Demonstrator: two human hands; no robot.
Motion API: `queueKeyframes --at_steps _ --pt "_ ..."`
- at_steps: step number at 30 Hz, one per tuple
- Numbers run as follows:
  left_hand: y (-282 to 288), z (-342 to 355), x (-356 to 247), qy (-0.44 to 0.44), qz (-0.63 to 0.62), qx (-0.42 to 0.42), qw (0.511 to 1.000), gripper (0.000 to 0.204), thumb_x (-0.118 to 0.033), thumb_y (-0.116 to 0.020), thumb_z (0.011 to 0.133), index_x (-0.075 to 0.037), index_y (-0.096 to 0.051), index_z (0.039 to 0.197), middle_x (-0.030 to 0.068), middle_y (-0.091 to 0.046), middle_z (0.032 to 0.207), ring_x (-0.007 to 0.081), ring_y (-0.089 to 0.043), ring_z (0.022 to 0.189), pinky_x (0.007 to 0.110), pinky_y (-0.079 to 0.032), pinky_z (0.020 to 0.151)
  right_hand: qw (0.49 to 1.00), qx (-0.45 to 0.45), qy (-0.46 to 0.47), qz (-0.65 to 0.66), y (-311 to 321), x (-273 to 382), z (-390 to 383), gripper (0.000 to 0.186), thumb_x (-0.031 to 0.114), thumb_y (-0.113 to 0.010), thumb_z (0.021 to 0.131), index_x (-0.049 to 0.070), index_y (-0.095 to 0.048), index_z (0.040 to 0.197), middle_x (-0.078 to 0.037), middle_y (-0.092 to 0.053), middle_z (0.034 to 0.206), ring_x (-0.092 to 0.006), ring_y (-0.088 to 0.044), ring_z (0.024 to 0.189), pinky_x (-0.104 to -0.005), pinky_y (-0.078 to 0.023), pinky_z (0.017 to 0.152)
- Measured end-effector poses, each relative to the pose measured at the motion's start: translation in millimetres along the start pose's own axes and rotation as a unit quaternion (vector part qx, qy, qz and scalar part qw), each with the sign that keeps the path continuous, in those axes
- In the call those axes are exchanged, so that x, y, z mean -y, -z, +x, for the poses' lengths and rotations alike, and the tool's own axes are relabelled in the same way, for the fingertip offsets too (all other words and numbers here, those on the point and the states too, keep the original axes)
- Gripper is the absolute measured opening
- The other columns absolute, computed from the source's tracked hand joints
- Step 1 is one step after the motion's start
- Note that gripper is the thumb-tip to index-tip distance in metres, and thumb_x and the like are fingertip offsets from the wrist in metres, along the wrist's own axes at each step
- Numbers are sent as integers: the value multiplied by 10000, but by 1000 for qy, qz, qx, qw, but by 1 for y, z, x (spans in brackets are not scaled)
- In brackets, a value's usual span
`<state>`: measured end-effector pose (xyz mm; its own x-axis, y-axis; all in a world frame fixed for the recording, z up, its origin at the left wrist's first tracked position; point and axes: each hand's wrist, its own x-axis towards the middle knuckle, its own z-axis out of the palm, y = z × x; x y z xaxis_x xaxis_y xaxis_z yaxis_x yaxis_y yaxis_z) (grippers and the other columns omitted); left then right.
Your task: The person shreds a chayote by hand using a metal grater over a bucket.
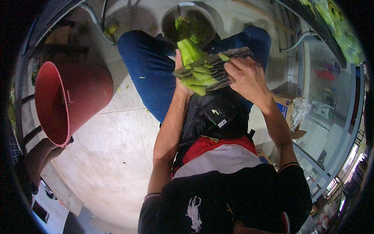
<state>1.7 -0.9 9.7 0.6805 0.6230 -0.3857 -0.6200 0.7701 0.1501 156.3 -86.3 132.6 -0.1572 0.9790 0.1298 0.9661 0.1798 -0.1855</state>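
My left hand (182, 86) grips a pale-green vegetable stalk (188, 50), its thumb along the side and its other fingers mostly hidden. My right hand (245, 76) is closed on a wide, dark-grey cleaver (241, 54), held flat across the stalk above my lap. Cut green pieces (202, 76) lie on and along the blade, touching or very near my left hand. Just beyond, between my knees, a round basin (166, 27) holds green leafy scraps.
A red bucket (83, 93) stands left, another person's hand (54, 150) at its rim. A dark bag (210, 111) is in my lap. Metal frames rise both sides, with bagged greens (337, 33) upper right and a cardboard box (282, 103) right. Tiled floor (117, 132) surrounds me.
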Motion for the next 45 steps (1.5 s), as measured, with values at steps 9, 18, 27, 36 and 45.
queueKeyframes --at_steps 9,18,27,36,45 --pt "12 7 0 15 -46 1 999 584 -623 -441 932 -102 -587 1151 111 -660 1013 257 -657 886 416 -558 777 995 1 95 -22 -22 -1 -5 228 98 -693 649 89 -579 846 -39 -536 810 -210 -582 792 -352 -442 708" --pt "23 15 -1 3 -40 21 999 581 -610 -434 939 -95 -586 1159 125 -657 1033 266 -651 908 422 -548 806 997 -39 65 13 -14 3 1 221 50 -679 612 83 -553 790 -52 -530 770 -240 -584 722 -383 -463 634" --pt "-1 3 5 -15 -29 -52 998 561 -596 -401 958 -125 -549 1225 94 -640 1093 264 -629 974 435 -513 875 983 -31 -84 161 -2 -6 -3 235 67 -709 681 51 -590 883 -89 -608 812 -291 -625 750 -379 -491 635" --pt "4 6 2 -30 28 -13 999 566 -600 -410 946 -144 -513 1266 96 -631 1111 280 -633 984 475 -540 838 888 -117 -49 441 92 -11 64 245 171 -527 985 15 -540 1174 -8 -557 860 -90 -523 791 -234 -433 719" --pt "5 7 3 -43 33 -2 999 516 -570 -407 961 -138 -548 1207 82 -644 1065 269 -639 948 456 -541 819 565 -108 -56 816 89 -47 136 379 441 -463 998 70 -529 954 -1 -468 703 -47 -391 500 -217 -345 437"
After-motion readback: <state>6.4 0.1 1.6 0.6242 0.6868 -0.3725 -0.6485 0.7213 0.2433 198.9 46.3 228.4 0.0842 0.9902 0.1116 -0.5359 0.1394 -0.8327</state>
